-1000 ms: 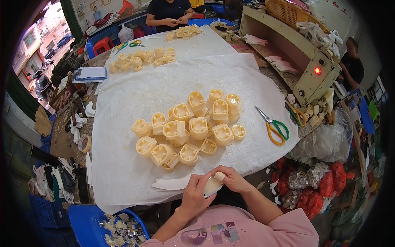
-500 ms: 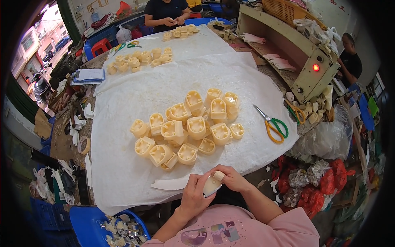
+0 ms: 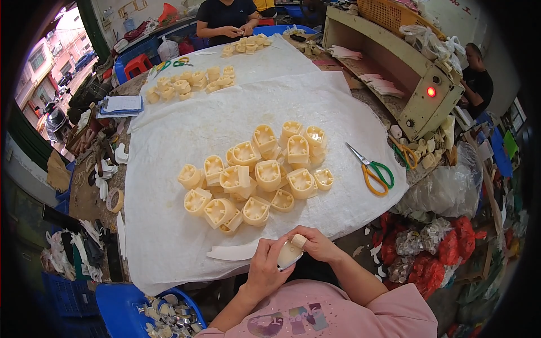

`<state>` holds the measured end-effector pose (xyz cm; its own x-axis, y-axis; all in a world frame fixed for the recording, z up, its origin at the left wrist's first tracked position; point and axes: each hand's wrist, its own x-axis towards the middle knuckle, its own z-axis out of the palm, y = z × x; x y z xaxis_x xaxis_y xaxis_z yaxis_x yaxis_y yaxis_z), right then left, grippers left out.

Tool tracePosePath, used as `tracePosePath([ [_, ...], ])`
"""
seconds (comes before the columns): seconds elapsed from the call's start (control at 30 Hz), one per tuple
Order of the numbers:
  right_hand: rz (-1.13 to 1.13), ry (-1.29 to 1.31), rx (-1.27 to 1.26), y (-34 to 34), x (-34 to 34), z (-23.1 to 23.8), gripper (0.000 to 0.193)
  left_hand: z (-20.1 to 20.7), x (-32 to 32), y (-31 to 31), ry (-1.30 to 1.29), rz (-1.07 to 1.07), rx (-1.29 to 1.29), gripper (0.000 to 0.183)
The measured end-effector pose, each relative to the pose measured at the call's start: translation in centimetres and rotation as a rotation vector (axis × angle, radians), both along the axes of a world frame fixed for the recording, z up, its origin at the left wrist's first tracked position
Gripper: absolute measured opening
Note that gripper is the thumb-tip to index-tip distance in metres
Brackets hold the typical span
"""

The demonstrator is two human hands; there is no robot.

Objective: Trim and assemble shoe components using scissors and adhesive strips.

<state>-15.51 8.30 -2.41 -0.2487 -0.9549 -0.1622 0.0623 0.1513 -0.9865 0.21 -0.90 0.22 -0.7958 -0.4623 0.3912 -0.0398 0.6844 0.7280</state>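
- Left hand (image 3: pixel 266 262): fingers clamped around the side of a rimmed cream oval piece (image 3: pixel 289 256), held in front of the pink shirt (image 3: pixel 338 307), just off the desk's near edge.
- Right hand (image 3: pixel 316 243): fingers clamped at that piece's upper end; whether the beige tip there is a thumb cover, I cannot tell.
- Uneven pressure between the two hands could twist the piece or mark its rim; a loosened grip could drop it, with no desk beneath.
- A sleeve or elbow could drag the white strip (image 3: pixel 233 251) off the edge.
- A knock could topple the stacked cream moulded cups (image 3: pixel 269 174).
- Counts: one held piece; one white strip; at least fifteen cups in the near heap, some hidden; one pair of scissors (image 3: pixel 372 169) on the white cloth (image 3: pixel 163 236); one tape roll (image 3: pixel 115 200).
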Motion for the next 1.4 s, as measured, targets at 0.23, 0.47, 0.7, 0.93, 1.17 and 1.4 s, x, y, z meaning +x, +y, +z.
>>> tracePosePath([
  [0.23,0.001,-0.004,-0.011,0.03,0.08,0.24,0.026,0.11,0.06,0.02,-0.005,0.004,0.0,0.067],
  [0.47,-0.002,-0.009,0.003,0.04,0.06,0.04,0.026,0.09,0.05,-0.01,-0.015,-0.007,-0.029,0.067],
  [0.7,0.0,0.023,0.013,0.02,0.05,0.3,0.026,0.17,0.04,0.09,-0.017,0.006,0.01,0.067],
  [0.93,0.003,0.021,-0.009,0.07,0.03,0.08,0.026,0.08,0.08,0.14,-0.012,0.006,0.019,0.067],
  [1.17,-0.003,-0.001,-0.009,0.03,0.08,0.02,0.026,0.17,0.03,0.06,-0.014,0.005,0.016,0.067],
  [1.4,-0.002,0.014,-0.006,0.05,0.05,0.17,0.025,0.11,0.03,0.11,-0.012,0.01,0.011,0.066],
])
